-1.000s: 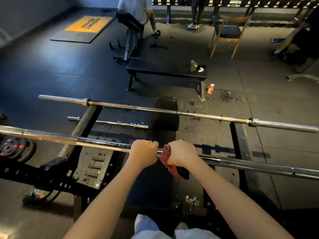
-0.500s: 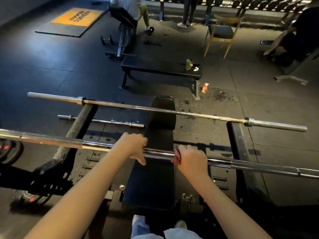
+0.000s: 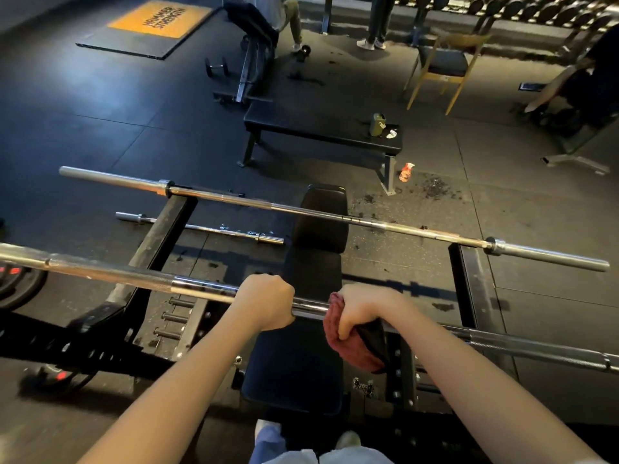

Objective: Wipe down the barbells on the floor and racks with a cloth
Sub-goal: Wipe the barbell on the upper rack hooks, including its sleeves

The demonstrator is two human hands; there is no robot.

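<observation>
Head view looks down along your forearms to the nearest barbell (image 3: 134, 274), which crosses the whole frame above the black bench pad (image 3: 294, 363). Your left hand (image 3: 266, 301) is clenched bare around the chrome shaft near its middle, knuckles up. Your right hand (image 3: 363, 308) sits just beside it, fingers curled over a red cloth (image 3: 351, 349) that is wrapped on the same bar. A short stretch of bare shaft shows between the two hands. The cloth's loose end hangs below the bar, with a darker fold on its right side. Farther from you, a second barbell (image 3: 335, 217) lies across the two arms of the black rack (image 3: 160, 229), both sleeves sticking out past them. Between the two bars, left of the bench pad, a shorter third barbell (image 3: 201, 227) lies on the dark rubber floor (image 3: 100, 128). A weight plate (image 3: 16, 286) with red marks shows at the left edge. Beyond the rack stands a flat bench (image 3: 321, 128) carrying a small green object, then a wooden chair (image 3: 442, 61) and an orange mat (image 3: 157, 18).
</observation>
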